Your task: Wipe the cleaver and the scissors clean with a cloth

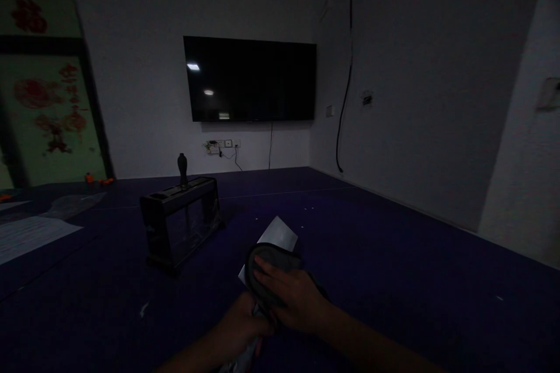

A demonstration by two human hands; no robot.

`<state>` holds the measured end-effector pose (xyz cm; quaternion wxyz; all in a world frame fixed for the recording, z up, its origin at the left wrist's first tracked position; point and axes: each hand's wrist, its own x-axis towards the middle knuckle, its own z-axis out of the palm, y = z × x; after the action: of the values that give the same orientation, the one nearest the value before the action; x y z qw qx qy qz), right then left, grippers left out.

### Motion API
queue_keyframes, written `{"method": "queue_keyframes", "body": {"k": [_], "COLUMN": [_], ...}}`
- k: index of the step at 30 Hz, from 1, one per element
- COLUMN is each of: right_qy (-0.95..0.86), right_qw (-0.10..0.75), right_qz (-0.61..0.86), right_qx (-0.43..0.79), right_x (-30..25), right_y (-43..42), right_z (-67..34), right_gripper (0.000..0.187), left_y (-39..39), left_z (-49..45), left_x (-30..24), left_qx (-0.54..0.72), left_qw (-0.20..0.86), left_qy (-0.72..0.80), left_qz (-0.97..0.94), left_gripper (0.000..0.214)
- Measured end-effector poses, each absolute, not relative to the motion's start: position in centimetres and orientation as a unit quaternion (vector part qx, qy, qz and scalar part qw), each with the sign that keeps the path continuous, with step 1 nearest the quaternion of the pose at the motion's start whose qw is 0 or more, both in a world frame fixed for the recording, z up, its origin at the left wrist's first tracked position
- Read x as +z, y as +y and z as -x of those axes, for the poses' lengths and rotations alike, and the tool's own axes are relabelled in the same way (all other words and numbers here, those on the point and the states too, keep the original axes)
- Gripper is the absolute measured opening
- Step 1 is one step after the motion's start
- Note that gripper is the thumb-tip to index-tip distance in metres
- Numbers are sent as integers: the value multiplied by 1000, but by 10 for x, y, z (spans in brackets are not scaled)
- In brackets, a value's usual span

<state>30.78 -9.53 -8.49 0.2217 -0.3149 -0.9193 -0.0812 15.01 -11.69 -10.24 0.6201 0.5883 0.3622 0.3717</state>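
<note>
Close to the camera, my right hand (295, 297) lies over a dark grey fabric piece (277, 259) with a rounded end and black edging; its fingers press on the cloth. Behind this fabric, a flat white piece (280, 234) sticks out, tilted, with one corner pointing up. Lower and to the left, my left hand (242, 323) is closed, and a pale strip shows by its fingers. It seems to grip the lower end of the white piece, though the fabric and my right hand hide most of that part. A pale crumpled thing (242, 358) shows below my left hand.
A black frame-like box (179, 195) stands left on the blue surface (371, 256), with a dark vase-shaped object (182, 169) on top. Printed paper (32, 236), clear plastic (74, 204) and orange items (90, 178) lie farther left. A television (251, 78) hangs on the wall; a black cable (345, 93) dangles beside it.
</note>
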Motion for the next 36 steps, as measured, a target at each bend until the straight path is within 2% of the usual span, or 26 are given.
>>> {"method": "queue_keyframes", "body": {"k": [7, 15, 20, 24, 33, 36], "right_qy": [-915, -893, -911, -930, -936, -939], "right_qw": [216, 265, 227, 186, 156, 137], "right_qz": [330, 353, 330, 291, 278, 280], "right_qx": [-83, -84, -101, -127, -150, -144], "right_x": [-81, -87, -83, -81, -80, -76], "right_y": [-98, -92, -97, -103, -106, -108], "right_z": [-307, -310, -307, -303, -302, -301], "right_gripper": [62, 56, 58, 61, 64, 67], "left_y": [-116, -116, -119, -117, -118, -117], "left_z": [-148, -145, -148, -150, -151, -150], "left_x": [-102, -104, -101, -104, -101, -101], "left_qx": [352, 340, 343, 352, 358, 348], "left_qw": [617, 614, 613, 612, 609, 607], "left_qy": [380, 372, 368, 375, 384, 391], "left_qz": [-593, -607, -609, -601, -594, -598], "left_gripper": [17, 17, 14, 27, 47, 40]}}
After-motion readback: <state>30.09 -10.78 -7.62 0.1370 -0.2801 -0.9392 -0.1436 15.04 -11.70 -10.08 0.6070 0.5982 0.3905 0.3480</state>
